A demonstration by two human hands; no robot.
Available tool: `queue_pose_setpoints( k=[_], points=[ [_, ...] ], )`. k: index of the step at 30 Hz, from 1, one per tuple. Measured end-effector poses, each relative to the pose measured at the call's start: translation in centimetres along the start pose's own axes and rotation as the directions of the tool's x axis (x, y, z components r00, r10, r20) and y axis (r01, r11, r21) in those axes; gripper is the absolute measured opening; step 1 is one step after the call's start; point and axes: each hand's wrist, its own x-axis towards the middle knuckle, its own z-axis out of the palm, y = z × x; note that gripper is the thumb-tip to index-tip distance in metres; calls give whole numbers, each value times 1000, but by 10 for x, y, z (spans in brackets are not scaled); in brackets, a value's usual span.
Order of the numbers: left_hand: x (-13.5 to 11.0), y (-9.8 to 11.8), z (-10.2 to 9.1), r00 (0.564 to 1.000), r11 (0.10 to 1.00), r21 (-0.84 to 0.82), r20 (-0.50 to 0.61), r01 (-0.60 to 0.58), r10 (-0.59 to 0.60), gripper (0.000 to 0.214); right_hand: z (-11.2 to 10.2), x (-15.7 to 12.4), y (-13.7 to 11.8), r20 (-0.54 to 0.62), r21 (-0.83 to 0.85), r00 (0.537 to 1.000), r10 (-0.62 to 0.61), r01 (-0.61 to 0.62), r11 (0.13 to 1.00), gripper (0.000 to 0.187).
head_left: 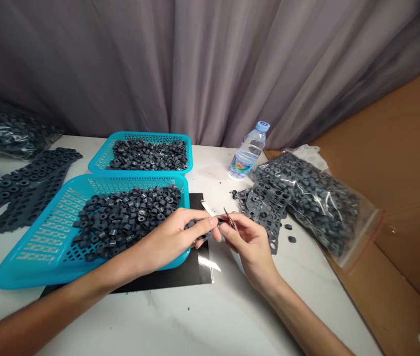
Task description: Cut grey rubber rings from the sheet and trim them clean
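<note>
Small dark pieces (204, 236) in left hand (184, 229), over middle of tabletop (172, 324), well in from right edge; left fingers curled round them, thumb on top, forearm slanting in from near left; right hand (247, 236) pinching thin pointed tool (229, 217), fingers narrow, just beside the left's; right forearm angled from near right; nearer turquoise basket (15, 281) left of hands; farther turquoise basket (101, 159), bottle (246, 154) toward back edge; zip bag (315, 202) along right edge.

No text is readable, bottle label (241, 166) included.
</note>
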Motion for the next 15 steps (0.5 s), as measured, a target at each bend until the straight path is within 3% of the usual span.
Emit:
queue_pose_setpoints(
  k=[4, 10, 15],
  points=[
    [-3, 0, -1, 1000, 1000, 6, -13, -7, 7, 44, -1, 1, 2, -27, 30, 1000, 11, -10, 999, 25],
    [-8, -1, 1, 987, 969, 237, -128, -63, 95, 33, -1, 2, 4, -12, 46, 1000, 14, -13, 999, 21],
    [-11, -4, 7, 984, 943, 325, -134, -72, 122, 24, 0, 2, 5, -43, 64, 999, 22, -19, 998, 21]
  ],
)
